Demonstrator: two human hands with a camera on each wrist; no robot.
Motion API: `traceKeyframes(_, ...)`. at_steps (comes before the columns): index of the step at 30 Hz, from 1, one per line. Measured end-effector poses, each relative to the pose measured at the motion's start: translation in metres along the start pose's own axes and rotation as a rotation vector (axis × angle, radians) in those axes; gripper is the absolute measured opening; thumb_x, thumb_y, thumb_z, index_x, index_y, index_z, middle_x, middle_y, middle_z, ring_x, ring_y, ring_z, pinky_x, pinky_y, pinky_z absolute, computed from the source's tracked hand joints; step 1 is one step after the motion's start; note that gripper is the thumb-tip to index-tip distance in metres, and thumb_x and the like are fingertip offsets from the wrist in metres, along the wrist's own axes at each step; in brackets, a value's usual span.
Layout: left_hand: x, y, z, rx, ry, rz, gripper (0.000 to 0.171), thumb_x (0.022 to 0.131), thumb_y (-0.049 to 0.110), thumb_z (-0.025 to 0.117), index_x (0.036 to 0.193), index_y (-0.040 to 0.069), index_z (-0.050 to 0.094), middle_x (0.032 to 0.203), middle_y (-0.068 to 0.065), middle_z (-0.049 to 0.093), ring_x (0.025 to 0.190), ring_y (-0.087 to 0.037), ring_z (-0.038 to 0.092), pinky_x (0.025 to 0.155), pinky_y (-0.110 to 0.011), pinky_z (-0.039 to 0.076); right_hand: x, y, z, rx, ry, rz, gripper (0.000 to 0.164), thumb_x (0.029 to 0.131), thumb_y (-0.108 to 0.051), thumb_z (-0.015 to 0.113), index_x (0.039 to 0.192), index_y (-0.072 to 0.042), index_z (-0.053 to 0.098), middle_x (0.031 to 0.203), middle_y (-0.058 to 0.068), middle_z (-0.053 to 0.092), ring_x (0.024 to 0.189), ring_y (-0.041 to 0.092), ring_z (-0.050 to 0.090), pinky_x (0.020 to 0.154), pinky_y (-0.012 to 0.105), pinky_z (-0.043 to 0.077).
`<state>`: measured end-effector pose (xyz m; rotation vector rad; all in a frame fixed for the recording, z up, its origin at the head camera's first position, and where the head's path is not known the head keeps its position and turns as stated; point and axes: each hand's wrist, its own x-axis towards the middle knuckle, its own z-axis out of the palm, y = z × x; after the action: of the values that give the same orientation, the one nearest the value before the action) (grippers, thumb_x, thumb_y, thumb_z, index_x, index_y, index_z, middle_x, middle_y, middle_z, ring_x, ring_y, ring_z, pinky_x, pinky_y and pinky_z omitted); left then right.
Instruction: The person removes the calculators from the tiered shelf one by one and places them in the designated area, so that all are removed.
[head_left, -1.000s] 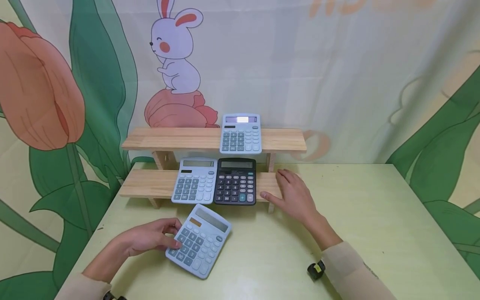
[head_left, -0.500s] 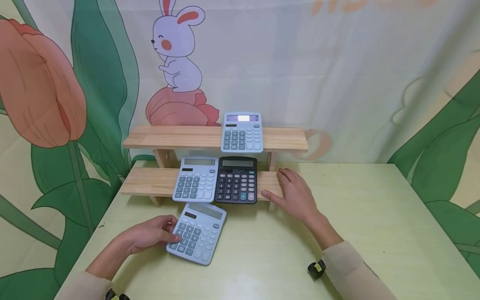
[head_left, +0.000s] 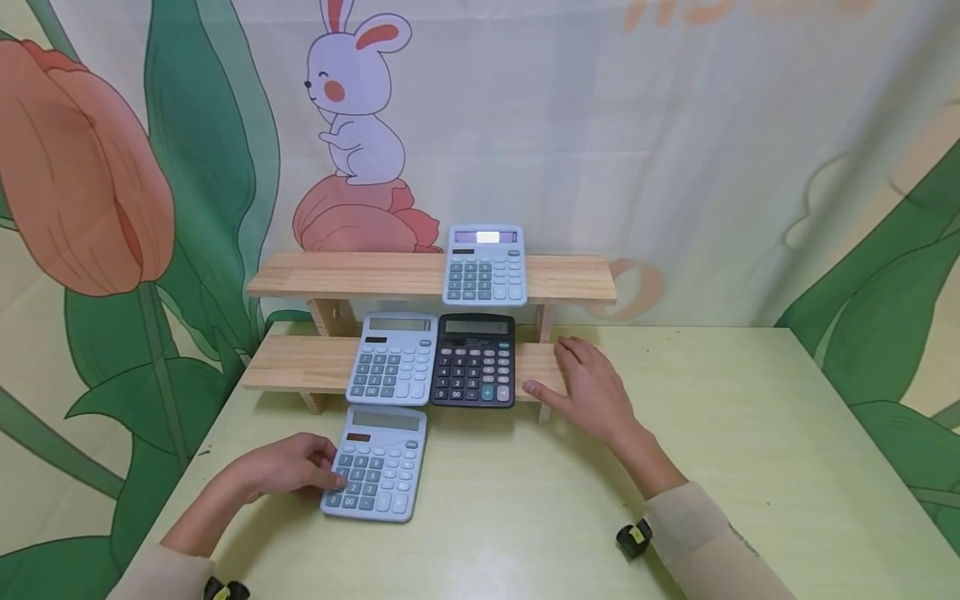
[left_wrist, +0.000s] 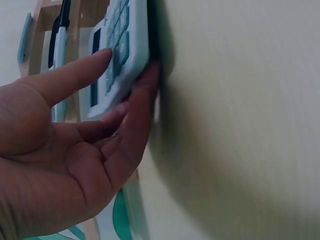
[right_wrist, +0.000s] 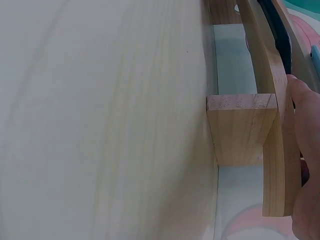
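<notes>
The wooden shelf (head_left: 300,364) stands far; the right hand (head_left: 596,392) rests on its lower right end, fingers loosely extended. Nearer, just before the shelf, is a blue calculator (head_left: 390,467). The left hand (head_left: 288,467) pinches its left edge, thumb above. It seems light, stiff, a little slippery; better to grip side edges, sparing screen (head_left: 385,421) and keys (head_left: 372,476).

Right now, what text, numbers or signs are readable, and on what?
"7 8 9", "00": light-blue rectangular plastic calculator in left hand.
"7 8 9", "4 5 6", "1 2 3", "00", "+": black rectangular plastic calculator on lower wooden shelf.
"00": light-blue calculator beside it.
"00": light-blue calculator, upper wooden shelf.
Orange lettering, fabric backdrop: cut off, unreadable.
Remaining characters: too small.
</notes>
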<state>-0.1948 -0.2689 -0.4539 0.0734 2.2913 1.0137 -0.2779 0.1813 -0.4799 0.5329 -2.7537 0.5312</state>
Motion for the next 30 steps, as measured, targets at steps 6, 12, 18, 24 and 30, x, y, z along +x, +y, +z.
traceKeyframes(6,-0.003,0.006,-0.002,0.064,0.033,-0.008,0.025,0.104,0.022,0.069,0.108,-0.002,0.065,0.090,-0.007,0.067,0.079,-0.020,0.064,0.073,-0.037,0.056,0.000,0.000,0.000,0.000,-0.001,0.007,0.097,0.095,-0.073,0.061,0.148,0.008,0.054,0.155,0.025,0.051,0.148,0.042,0.042,0.122,0.056,0.035)
traceKeyframes(12,-0.001,0.008,0.001,0.136,0.101,-0.002,0.023,0.105,0.023,0.068,0.102,0.000,0.068,0.085,-0.007,0.068,0.076,-0.020,0.064,0.071,-0.037,0.054,-0.001,0.001,0.000,-0.003,-0.007,0.010,0.097,0.096,-0.073,0.061,0.149,0.008,0.054,0.156,0.024,0.051,0.149,0.041,0.042,0.122,0.055,0.034)
traceKeyframes(18,0.011,0.008,0.001,0.122,0.266,0.063,0.041,0.102,0.028,0.073,0.123,-0.007,0.065,0.104,-0.012,0.067,0.090,-0.024,0.064,0.073,-0.035,0.056,-0.001,0.002,-0.002,-0.011,-0.001,0.006,0.097,0.096,-0.074,0.060,0.148,0.008,0.055,0.156,0.025,0.051,0.148,0.042,0.042,0.122,0.055,0.034)
traceKeyframes(24,0.026,0.001,0.004,0.018,0.325,0.119,0.047,0.102,0.024,0.074,0.134,-0.005,0.058,0.123,-0.017,0.064,0.107,-0.029,0.064,0.082,-0.038,0.059,0.000,0.001,0.000,-0.012,-0.008,0.004,0.097,0.096,-0.073,0.060,0.149,0.008,0.054,0.156,0.025,0.050,0.148,0.042,0.042,0.122,0.056,0.034)
traceKeyframes(30,0.036,-0.009,0.006,-0.012,0.355,0.124,0.032,0.103,0.013,0.072,0.128,-0.001,0.059,0.118,-0.015,0.064,0.102,-0.027,0.063,0.082,-0.035,0.055,-0.001,-0.002,-0.002,-0.010,-0.012,0.009,0.097,0.096,-0.073,0.060,0.149,0.008,0.054,0.156,0.024,0.050,0.148,0.042,0.042,0.122,0.055,0.034)
